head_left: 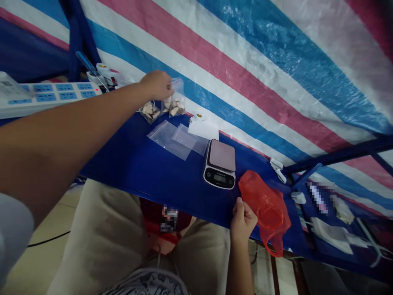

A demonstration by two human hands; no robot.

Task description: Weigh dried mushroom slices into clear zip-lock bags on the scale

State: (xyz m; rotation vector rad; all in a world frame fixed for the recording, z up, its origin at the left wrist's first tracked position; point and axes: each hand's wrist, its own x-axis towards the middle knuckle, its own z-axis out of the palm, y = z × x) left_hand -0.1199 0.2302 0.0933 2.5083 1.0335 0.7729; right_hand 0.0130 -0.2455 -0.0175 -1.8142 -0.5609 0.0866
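Observation:
My left hand (pixel 157 85) reaches to the back of the blue table, its fingers closed on the top of a clear zip bag (pixel 177 96). Pale, dried-looking slices lie in the bottom of that bag. Just left of it sits a second clear bag (pixel 150 111) with similar slices. My right hand (pixel 243 218) is a closed fist at the table's front edge, with nothing visible in it. Close beside the fist lies a red plastic bag (pixel 260 196). Between the hands stands a kitchen scale (pixel 222 156) with a bare weighing plate; its display is unreadable.
Flat clear zip bags (pixel 170 139) and a white paper (pixel 204 130) lie left of the scale. A power strip (pixel 58 94) and a cup with tools (pixel 93 78) are at the far left. A striped plastic sheet (pixel 196 53) hangs behind the blue table (pixel 138 164).

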